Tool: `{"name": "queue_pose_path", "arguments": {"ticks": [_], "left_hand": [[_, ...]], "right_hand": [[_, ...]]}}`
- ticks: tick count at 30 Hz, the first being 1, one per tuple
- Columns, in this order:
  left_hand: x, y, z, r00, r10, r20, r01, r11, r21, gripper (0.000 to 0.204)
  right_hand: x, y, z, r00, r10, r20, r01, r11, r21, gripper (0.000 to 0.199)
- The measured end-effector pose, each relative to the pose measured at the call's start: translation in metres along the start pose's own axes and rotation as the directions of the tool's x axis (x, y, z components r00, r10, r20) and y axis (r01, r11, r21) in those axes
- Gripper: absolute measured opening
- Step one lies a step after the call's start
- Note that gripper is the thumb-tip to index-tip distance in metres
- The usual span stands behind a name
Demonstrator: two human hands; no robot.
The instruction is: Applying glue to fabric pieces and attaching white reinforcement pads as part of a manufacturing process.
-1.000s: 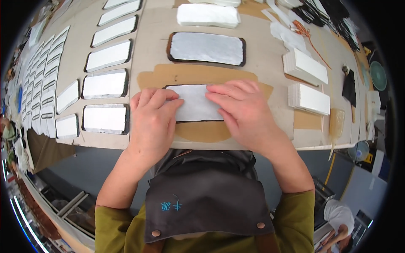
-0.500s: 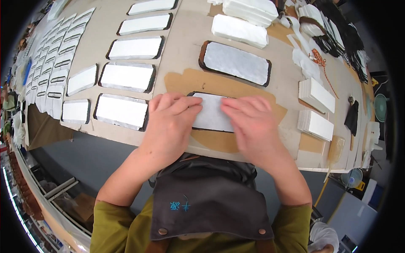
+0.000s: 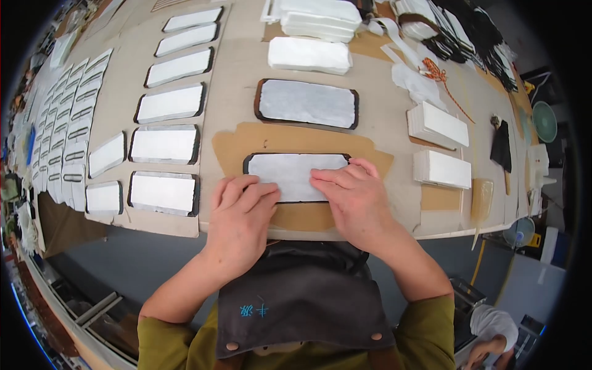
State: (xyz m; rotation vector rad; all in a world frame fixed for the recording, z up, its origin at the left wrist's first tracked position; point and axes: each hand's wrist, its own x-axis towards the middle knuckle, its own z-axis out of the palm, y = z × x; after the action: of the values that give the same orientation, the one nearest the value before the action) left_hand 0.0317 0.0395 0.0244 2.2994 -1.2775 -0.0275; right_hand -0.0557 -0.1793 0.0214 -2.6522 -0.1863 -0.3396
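Observation:
In front of me a dark-edged panel (image 3: 293, 168) with a white sheet on its face lies on brown paper (image 3: 302, 217) near the table's front edge. My left hand (image 3: 243, 213) covers its lower left part, fingers bent and fingertips bunched on the sheet. Closed over the right side, my right hand (image 3: 356, 196) has its fingertips together on the white face, one finger reaching past the upper right corner. Both thumbs are mostly hidden. Just beyond lies a larger brown-and-black-edged panel (image 3: 308, 103), also faced with a white sheet.
Several white-faced panels (image 3: 164, 143) form a column on the left, with rows of slotted white pieces (image 3: 77, 132) farther left. White stacks (image 3: 441, 168) stand on the right, and more white stacks (image 3: 311, 54) at the back. An orange cord (image 3: 435, 69) lies at the back right.
The whole view has shifted, so the table things sit lower and more to the left. My hands remain on the near panel, with more of its upper left part now uncovered.

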Motion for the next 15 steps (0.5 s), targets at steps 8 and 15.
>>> {"name": "queue_pose_path", "arguments": {"ticks": [8, 15], "left_hand": [[0.04, 0.007, -0.023, 0.999, 0.032, -0.006, -0.033, 0.986, -0.164, 0.023], [0.118, 0.077, 0.014, 0.908, 0.419, -0.002, -0.416, 0.901, -0.125, 0.038]], "right_hand": [[-0.04, 0.032, -0.062, 0.953, 0.227, -0.202, -0.188, 0.963, 0.194, 0.023], [-0.14, 0.084, -0.094, 0.365, 0.658, -0.659, -0.28, 0.753, 0.596, 0.022]]}}
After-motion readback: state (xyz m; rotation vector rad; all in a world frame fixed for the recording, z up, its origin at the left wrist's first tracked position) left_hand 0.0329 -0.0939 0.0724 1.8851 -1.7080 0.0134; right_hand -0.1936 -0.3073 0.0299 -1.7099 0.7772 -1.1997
